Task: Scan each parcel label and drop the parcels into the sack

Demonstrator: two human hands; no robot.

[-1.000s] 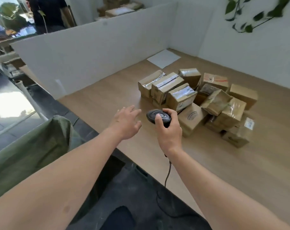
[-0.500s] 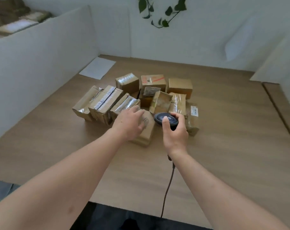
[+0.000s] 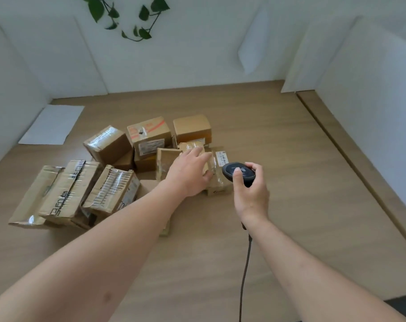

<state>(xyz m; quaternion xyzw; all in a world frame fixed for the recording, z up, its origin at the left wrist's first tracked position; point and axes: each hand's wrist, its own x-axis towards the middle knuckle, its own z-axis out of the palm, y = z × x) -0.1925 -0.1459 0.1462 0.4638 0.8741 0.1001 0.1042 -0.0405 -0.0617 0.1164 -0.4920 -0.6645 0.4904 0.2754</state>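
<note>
1. Parcels (image 3: 148, 138) lie in a loose cluster on the wooden table (image 3: 278, 147), toward its far left part, most of them brown cardboard boxes wrapped in clear tape.
2. Your left hand (image 3: 190, 173) reaches into the right side of the cluster and rests on a small taped parcel (image 3: 168, 160); the fingers are spread and bent over its top, though you cannot tell from here whether they grip it or only touch it.
3. Your right hand (image 3: 250, 194) is curled round the handle of a dark handheld scanner (image 3: 238, 171), thumb laid on its top, with the scanner head pointing toward the cluster.
4. A parcel with a white printed label (image 3: 221, 156) sits just beside the scanner head, between it and your left hand.
5. The scanner's cable (image 3: 245, 270) hangs from below your right wrist and runs toward the near edge of the table.
6. Three long taped boxes (image 3: 69, 194) lie side by side at the near left of the cluster, partly hidden by your left forearm.
7. A plain box (image 3: 192, 127) and a box with red print (image 3: 149, 133) stand at the far side of the cluster.
8. A white sheet of paper (image 3: 51, 124) lies flat in the far left corner of the table.
9. White partition panels (image 3: 185, 54) stand along the far and side edges, and a trailing green plant (image 3: 127, 15) hangs over the far one.
</note>
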